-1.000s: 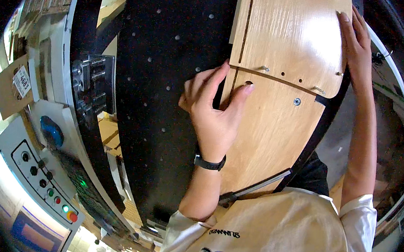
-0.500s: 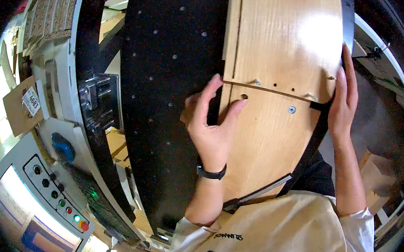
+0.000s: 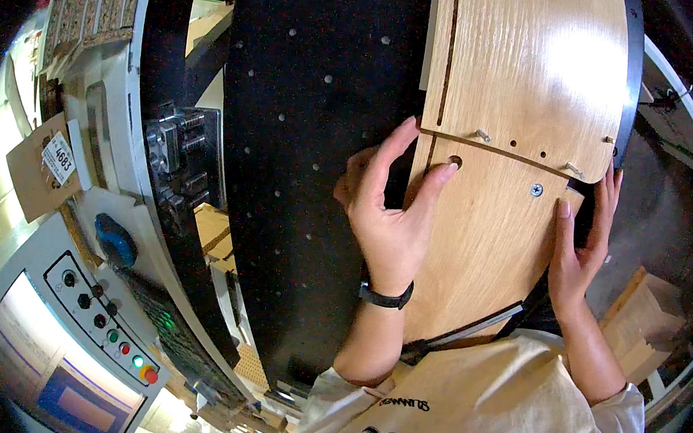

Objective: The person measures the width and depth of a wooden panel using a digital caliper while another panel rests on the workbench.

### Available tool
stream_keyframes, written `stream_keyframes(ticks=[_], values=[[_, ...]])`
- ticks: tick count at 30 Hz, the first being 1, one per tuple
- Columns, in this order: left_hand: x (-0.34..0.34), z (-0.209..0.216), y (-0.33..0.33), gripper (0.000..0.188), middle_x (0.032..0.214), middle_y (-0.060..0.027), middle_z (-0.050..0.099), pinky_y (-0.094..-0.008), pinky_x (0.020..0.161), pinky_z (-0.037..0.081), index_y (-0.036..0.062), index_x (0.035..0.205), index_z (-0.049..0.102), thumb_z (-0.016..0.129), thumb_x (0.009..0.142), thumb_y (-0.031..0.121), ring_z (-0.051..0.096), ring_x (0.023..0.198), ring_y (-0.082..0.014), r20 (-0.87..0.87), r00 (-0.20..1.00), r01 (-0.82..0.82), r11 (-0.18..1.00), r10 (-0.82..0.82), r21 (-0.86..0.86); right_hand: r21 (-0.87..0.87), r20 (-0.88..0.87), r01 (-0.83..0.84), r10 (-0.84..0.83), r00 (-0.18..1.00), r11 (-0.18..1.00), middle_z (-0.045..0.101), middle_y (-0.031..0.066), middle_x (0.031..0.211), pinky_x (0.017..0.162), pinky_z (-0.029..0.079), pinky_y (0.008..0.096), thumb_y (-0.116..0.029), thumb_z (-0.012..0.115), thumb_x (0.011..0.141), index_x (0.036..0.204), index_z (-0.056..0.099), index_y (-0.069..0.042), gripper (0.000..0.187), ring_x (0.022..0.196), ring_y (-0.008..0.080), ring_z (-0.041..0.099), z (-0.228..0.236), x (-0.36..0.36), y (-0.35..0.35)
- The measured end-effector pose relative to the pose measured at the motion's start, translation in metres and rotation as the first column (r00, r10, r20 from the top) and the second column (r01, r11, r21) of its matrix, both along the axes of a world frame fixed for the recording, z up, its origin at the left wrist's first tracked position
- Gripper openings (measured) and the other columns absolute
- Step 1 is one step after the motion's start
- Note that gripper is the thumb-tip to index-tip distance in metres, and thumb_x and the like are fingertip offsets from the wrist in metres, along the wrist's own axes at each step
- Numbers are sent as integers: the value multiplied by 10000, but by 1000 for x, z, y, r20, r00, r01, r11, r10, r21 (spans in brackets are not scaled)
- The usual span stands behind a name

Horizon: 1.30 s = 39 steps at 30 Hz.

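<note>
Two light wood-grain panels lie end to end in front of me on a black surface. The far panel point(image 3: 532, 76) has a long groove by its left edge, small holes and metal pins along its near end. The near panel point(image 3: 484, 245) has a round hole and a cross-head fitting. My left hand point(image 3: 395, 221) grips the near panel's left edge, its thumb beside the hole and its index finger at the seam. My right hand point(image 3: 579, 266) holds the near panel's right corner, thumb on top and fingers extending past the edge.
A black table point(image 3: 316, 90) dotted with small studs runs along the left. Beyond it stand a machine rail point(image 3: 173, 168) and a control panel point(image 3: 116, 312) with knobs, buttons and a screen. A labelled brown board point(image 3: 41, 169) hangs there. At right is a cardboard box point(image 3: 646, 321).
My right hand has moved from the far panel's right edge down to the near panel's corner. The panels and my left hand appear farther right and slightly higher in view.
</note>
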State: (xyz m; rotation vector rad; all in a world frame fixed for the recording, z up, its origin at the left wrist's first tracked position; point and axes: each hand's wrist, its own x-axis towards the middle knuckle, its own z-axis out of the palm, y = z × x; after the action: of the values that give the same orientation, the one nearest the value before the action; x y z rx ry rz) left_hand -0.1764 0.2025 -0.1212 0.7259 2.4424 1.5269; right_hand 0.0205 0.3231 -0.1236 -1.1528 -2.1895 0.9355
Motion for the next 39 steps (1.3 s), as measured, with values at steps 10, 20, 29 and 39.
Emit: stream_keyframes(ticks=[10, 20, 29, 39], values=[[-1, 5, -5, 562, 1175, -136, 689, -337, 952, 491, 3, 1238, 640, 845, 715, 17, 640, 1058, -209, -2, 998, 60, 992, -60, -113, 26, 15, 2, -3, 1000, 1000, 377, 209, 1543, 1195, 167, 464, -48, 620, 943, 1216, 596, -4, 278, 1485, 358, 241, 0, -1, 1], [-2, -2, -3, 471, 1022, -65, 708, -350, 842, 456, 78, 1176, 697, 849, 730, 99, 622, 906, -218, -28, 999, 22, 1000, -23, -16, 28, 34, 20, -21, 999, 999, 410, 207, 1522, 1192, 164, 470, -67, 627, 949, 1162, 624, -26, 218, 1488, 359, 230, -1, 0, 0], [1, -1, -6, 501, 1103, -61, 707, -371, 933, 406, 86, 1231, 662, 827, 760, 125, 606, 988, -230, -21, 1000, 18, 999, -19, -45, 18, -3, 29, -29, 1000, 999, 424, 209, 1511, 1194, 156, 512, -80, 700, 885, 1067, 648, -37, 194, 1477, 395, 240, -2, 0, 0], [13, 0, -13, 487, 1179, -42, 702, -378, 983, 368, 94, 1243, 647, 808, 785, 139, 597, 1037, -217, -32, 999, 29, 997, -31, -76, 35, -19, -9, 10, 1000, 999, 462, 240, 1475, 1178, 198, 514, -109, 735, 855, 952, 639, -31, 157, 1456, 415, 288, -3, 4, 8]])
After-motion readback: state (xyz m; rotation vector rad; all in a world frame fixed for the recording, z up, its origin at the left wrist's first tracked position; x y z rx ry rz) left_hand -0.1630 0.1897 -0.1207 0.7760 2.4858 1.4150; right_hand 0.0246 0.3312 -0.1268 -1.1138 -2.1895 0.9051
